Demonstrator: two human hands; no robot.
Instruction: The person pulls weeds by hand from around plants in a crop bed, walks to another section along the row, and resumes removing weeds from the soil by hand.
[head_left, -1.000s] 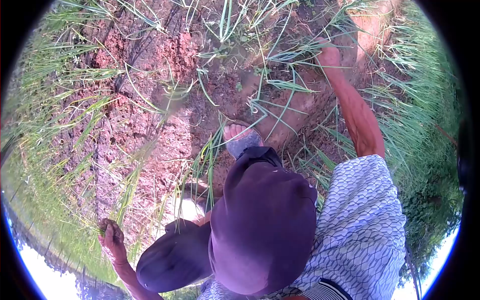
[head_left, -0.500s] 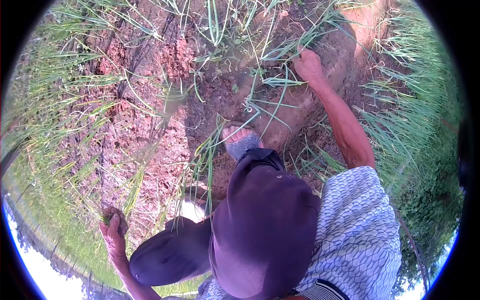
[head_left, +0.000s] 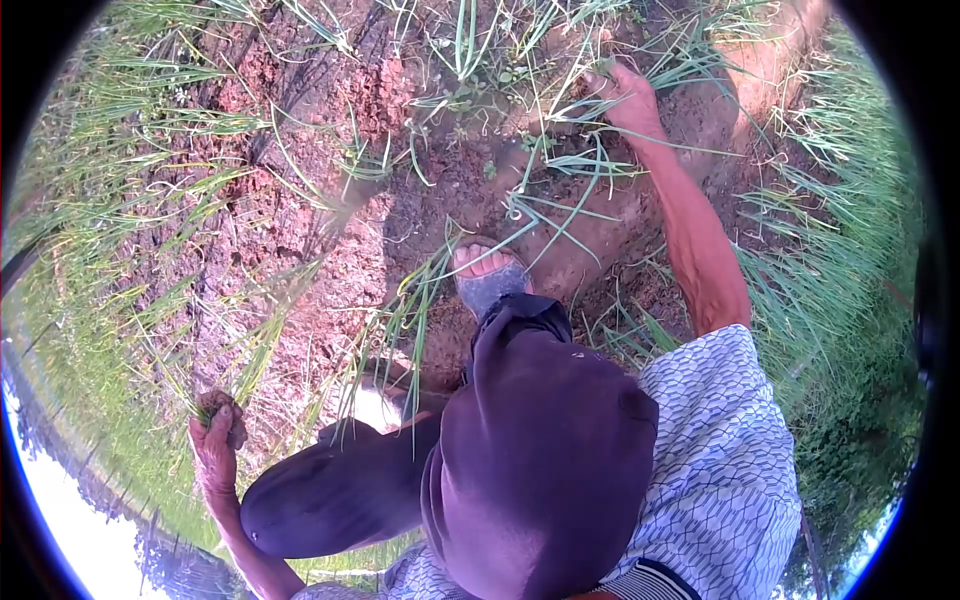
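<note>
Muddy soil [head_left: 425, 195]; among leaves [head_left: 590, 163], the hands [head_left: 214, 450] [head_left: 634, 108] look indistinct.

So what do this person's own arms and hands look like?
The left hand and right hand are ordinary human ones, without gloves. The forearms are bare too, with no cables visible. The right sleeve is short, loose and pale, with a darker repeating geometric pattern.

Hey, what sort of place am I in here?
Probably a crop field or vegetable plot, outdoors. You have bare, reddish soil underfoot, long thin-leaved green plants on both sides, and bright sky at the lower left edge.
</note>
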